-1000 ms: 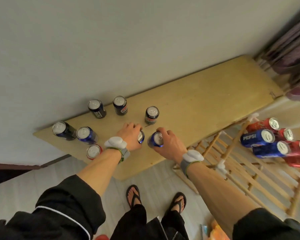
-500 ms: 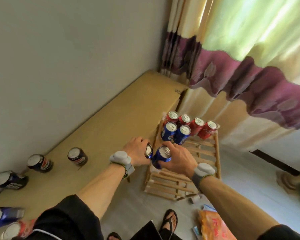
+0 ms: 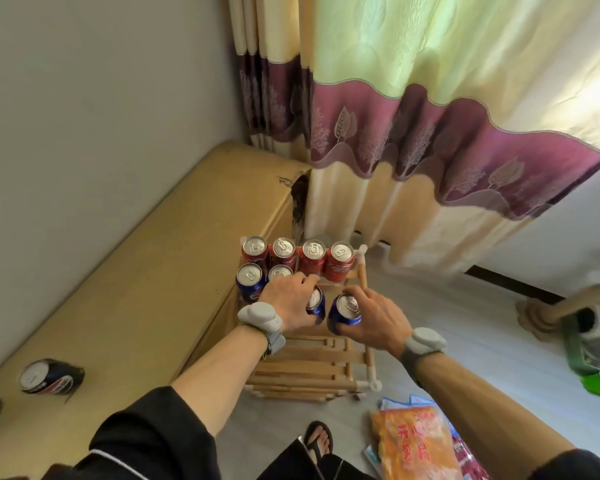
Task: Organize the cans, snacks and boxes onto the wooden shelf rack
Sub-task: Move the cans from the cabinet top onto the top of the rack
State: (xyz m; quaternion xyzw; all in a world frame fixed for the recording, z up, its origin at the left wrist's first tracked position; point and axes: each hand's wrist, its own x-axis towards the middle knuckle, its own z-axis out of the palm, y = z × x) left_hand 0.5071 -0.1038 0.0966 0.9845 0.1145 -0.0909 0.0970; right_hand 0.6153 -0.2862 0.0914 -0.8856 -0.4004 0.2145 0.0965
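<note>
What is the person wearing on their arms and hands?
The left hand and right hand are bare, no gloves. Each wrist has a grey strap with a rounded pale pod on top: left pod, right pod. The left sleeve and right sleeve are black; the left one has a thin white line.

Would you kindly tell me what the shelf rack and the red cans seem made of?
Shelf rack: pale wood or bamboo slats, matte, with white plastic-looking corner joints. Red cans: likely aluminium, shiny silver tops with pull tabs, glossy printed sides.
</note>
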